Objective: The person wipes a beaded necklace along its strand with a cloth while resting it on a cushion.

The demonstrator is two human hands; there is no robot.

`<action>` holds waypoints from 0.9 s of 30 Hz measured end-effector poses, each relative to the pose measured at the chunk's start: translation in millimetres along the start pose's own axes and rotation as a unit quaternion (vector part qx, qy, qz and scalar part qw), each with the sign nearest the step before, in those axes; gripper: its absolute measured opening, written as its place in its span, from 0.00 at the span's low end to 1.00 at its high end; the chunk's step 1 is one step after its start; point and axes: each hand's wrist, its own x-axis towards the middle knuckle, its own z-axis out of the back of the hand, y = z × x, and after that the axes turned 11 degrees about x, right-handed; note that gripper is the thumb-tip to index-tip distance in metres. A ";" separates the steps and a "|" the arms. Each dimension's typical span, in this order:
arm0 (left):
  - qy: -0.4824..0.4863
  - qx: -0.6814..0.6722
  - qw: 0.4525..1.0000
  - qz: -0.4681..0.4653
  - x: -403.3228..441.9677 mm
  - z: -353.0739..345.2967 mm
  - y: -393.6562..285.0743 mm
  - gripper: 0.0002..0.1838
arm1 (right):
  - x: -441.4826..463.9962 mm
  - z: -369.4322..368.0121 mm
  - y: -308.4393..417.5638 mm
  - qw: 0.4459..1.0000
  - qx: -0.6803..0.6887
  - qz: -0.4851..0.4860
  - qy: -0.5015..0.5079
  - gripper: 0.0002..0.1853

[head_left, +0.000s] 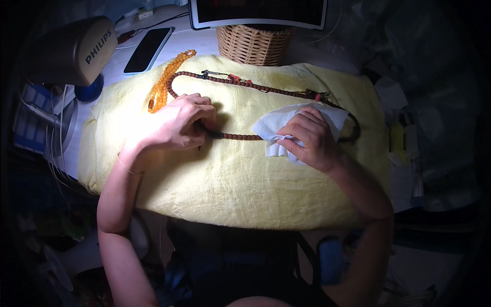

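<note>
A long strand of dark brown beads (pixel 240 137) lies in a loop on a yellow cloth (pixel 230 189), with small red and metal ornaments along its far side. My left hand (pixel 186 123) is closed on the near left part of the strand. Over the right part of the loop, my right hand (pixel 309 138) grips a white cloth (pixel 276 120) with fingers curled; the cloth covers some of the beads beneath it. Beside the left end of the loop rests a string of orange beads (pixel 162 87).
A phone (pixel 148 50) lies at the back left, near a lamp marked PHILIPS (pixel 92 51). Behind the yellow cloth stands a wicker basket (pixel 254 45) below a screen (pixel 258 11). Cables hang at the left; papers are at the right.
</note>
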 end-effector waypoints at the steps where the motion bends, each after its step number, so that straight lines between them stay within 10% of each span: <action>1: 0.001 0.000 1.000 0.015 -0.8 0.3 1.7 0.15 | -0.2 -0.2 -0.1 1.000 -0.001 0.001 -0.001 0.08; 27: 0.020 -0.004 0.999 -0.026 4.4 -3.8 -7.3 0.16 | 0.4 -0.4 -0.3 1.000 0.005 0.002 0.001 0.08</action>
